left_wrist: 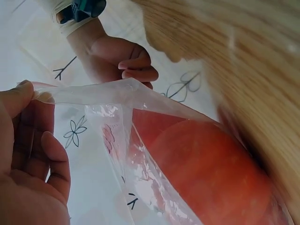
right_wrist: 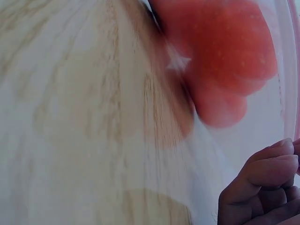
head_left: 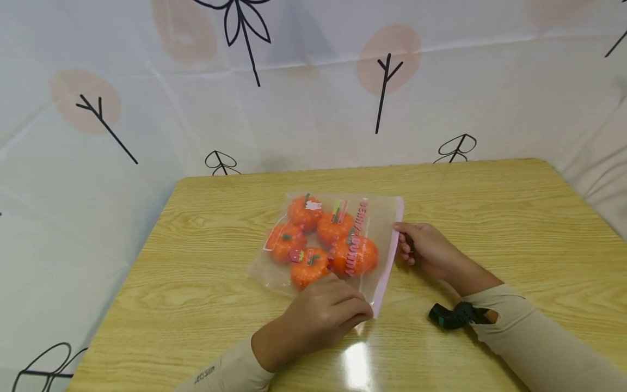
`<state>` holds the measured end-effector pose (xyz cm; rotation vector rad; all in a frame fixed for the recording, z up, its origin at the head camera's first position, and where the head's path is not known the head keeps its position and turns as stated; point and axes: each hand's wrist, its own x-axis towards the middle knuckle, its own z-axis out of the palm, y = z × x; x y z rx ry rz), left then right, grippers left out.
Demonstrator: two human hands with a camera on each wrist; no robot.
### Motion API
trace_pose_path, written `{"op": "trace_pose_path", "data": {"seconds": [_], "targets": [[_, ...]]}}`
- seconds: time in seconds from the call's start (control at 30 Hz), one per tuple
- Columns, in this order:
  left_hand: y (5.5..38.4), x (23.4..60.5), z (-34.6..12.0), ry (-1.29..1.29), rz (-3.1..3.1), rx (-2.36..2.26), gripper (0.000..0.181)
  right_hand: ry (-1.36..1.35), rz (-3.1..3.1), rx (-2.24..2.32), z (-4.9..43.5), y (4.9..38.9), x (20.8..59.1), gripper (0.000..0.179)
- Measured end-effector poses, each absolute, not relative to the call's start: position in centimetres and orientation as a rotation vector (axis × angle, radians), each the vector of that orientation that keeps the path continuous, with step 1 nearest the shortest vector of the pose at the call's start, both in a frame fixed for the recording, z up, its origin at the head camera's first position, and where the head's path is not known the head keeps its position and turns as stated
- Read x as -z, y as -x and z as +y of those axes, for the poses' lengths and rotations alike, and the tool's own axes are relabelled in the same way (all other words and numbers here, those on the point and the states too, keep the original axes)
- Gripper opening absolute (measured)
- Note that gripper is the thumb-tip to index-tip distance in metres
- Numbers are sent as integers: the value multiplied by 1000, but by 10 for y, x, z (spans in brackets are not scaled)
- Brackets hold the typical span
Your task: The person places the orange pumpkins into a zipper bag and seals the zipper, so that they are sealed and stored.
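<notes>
My left hand pinches the near corner of the bag; my right hand pinches its pink edge. The bag lies flat mid-worktop, five oranges inside. If my grip slips, I think the film could crumple and fruit roll. Tree-print sheeting hangs behind.

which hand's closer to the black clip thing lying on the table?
Right. The black clip lies right beside the right forearm, a little behind the right hand at the bag's pink edge. The left hand pinches the bag's near corner, farther off.
</notes>
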<state>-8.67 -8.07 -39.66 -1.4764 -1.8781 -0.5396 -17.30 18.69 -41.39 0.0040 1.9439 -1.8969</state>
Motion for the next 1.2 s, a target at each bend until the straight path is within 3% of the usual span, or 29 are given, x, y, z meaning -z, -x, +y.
{"op": "trace_pose_path", "data": {"seconds": [1.2], "targets": [[81,396,-80,1672,-1998,345,5,-27,2042,1901,208,184,412,41]]}}
